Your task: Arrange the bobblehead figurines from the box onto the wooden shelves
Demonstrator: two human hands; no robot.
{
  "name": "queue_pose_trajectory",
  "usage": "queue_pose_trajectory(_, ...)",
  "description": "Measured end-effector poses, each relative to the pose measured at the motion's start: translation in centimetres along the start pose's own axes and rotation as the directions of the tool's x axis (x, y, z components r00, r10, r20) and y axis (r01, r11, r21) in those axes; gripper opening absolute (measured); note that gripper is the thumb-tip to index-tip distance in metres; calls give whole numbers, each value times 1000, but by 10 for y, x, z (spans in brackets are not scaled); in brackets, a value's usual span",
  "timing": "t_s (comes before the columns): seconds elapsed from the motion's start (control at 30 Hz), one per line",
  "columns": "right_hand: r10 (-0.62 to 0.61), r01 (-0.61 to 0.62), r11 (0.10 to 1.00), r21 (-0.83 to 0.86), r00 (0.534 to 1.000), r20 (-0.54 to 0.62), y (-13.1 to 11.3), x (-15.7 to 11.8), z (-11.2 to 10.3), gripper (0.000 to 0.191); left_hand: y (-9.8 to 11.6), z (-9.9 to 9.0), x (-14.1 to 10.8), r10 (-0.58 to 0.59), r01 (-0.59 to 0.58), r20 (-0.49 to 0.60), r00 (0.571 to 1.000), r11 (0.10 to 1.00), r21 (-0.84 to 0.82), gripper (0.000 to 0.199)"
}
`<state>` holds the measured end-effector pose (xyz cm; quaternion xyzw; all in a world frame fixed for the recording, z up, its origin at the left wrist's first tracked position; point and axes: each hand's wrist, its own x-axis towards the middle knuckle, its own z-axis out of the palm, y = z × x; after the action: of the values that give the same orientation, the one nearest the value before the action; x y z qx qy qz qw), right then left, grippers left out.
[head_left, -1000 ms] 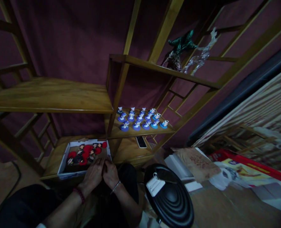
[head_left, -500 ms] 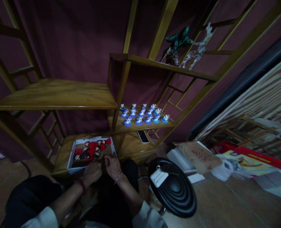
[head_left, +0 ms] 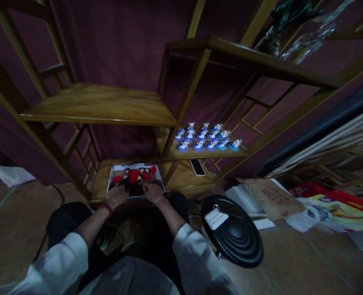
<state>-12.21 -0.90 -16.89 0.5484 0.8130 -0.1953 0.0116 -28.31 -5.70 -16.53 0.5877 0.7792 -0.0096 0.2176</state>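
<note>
A shallow white cardboard box sits on the bottom shelf. Several small black-clad figurines with red round bases lie in it. Over the box's front left part, my left hand reaches in with its fingers curled; what they hold, if anything, is too dark to see. My right hand is at the front right edge, fingers bent together in a pinch, their contents hidden.
Several purple and blue figurines stand in rows on the shelf to the right. A phone lies below them. By my right knee is a round black stool with a white tagged item. Boxes and bags lie farther right.
My hands, close together before the box's front right, have moved apart; the left now reaches over the box's front left. The view has shifted, so the shelf appears farther right.
</note>
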Motion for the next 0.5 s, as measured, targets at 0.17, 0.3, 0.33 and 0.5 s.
queue_pose_trajectory(0.17, 13, -16, 999, 33, 995, 94, -3, 14, 2, 34, -4, 0, 10, 39, -39, 23, 999, 999, -1, 38)
queue_pose_trajectory(0.3, 27, -32, 999, 36, 989, 143, -2, 22, 3, 42, 0, -3, 15, 21, -22, 71, 997, 1000, 21, 45)
queue_pose_trajectory(0.33, 34, -40, 999, 36, 988, 149, -1, 23, 4, 43, 0, -3, 16, 16, -18, 74, 997, 1000, 22, 46)
queue_pose_trajectory(0.5, -2, -4, 999, 39, 987, 160, -1, 23, 5, 49, -5, 6, 22, 102, -104, 79, 992, 994, 18, 45)
